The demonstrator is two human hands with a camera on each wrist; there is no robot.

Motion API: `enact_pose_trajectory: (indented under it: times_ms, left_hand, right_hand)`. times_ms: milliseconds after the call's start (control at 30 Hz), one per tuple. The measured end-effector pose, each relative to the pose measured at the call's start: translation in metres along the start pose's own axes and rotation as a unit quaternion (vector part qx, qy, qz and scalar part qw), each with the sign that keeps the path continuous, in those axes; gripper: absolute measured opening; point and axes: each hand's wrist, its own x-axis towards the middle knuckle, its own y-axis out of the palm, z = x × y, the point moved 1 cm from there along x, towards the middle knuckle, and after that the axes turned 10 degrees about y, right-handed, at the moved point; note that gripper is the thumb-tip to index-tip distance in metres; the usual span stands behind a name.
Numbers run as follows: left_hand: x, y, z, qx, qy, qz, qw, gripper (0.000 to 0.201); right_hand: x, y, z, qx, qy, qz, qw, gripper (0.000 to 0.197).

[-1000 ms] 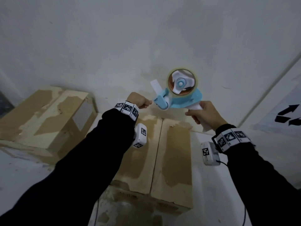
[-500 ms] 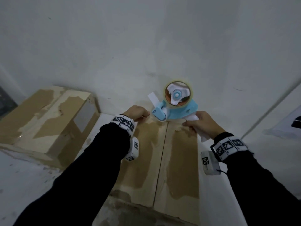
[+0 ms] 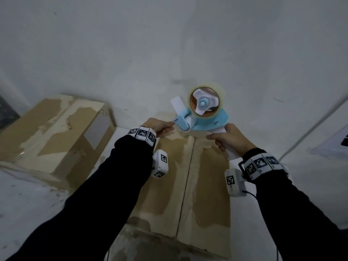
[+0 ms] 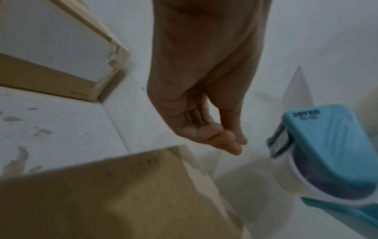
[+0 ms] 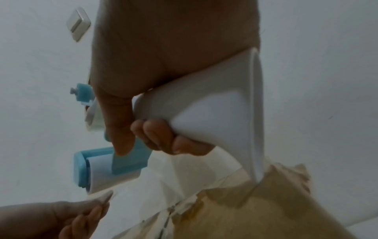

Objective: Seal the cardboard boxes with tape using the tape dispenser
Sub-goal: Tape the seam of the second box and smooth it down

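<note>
My right hand (image 3: 223, 137) grips the white handle (image 5: 206, 111) of a blue and white tape dispenser (image 3: 205, 121) that carries a clear tape roll (image 3: 220, 95). The dispenser hovers over the far end of a closed cardboard box (image 3: 209, 185), above its centre seam (image 3: 185, 187). Just in front of the roller (image 5: 102, 171), my left hand (image 3: 171, 127) pinches the loose clear tape end (image 5: 105, 196) between thumb and fingers. In the left wrist view the pinched fingertips (image 4: 235, 145) sit left of the blue dispenser head (image 4: 327, 145).
A second closed cardboard box (image 3: 52, 132) stands to the left against the white wall. A thin cable (image 3: 310, 129) runs up the right wall, a white sheet (image 3: 331, 146) lies at the right edge, and a wall switch (image 5: 78, 24) shows behind the dispenser.
Both hands and the dispenser have come down from in front of the wall to the box's far end. The left hand has stayed at the dispenser's front.
</note>
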Motion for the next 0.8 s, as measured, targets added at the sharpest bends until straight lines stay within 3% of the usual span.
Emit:
enact_pose_trajectory:
  times_ms: [167, 333, 600, 800]
  left_hand:
    - [0.004, -0.001, 0.000, 0.018, 0.036, -0.036, 0.999, 0.020]
    - [0.018, -0.011, 0.003, 0.216, 0.122, -0.103, 0.963, 0.014]
    - [0.028, -0.014, 0.011, 0.256, 0.108, -0.108, 0.955, 0.024]
    - [0.036, -0.017, 0.015, 0.335, 0.102, -0.101, 0.931, 0.046]
  right_hand:
    - [0.010, 0.003, 0.001, -0.017, 0.016, 0.003, 1.000, 0.014]
    - [0.026, 0.012, 0.005, -0.050, 0.018, 0.009, 0.999, 0.015]
    - [0.043, 0.013, 0.010, -0.081, 0.014, 0.016, 0.996, 0.019]
    - [0.051, 0.014, 0.011, -0.092, 0.005, 0.020, 0.996, 0.020]
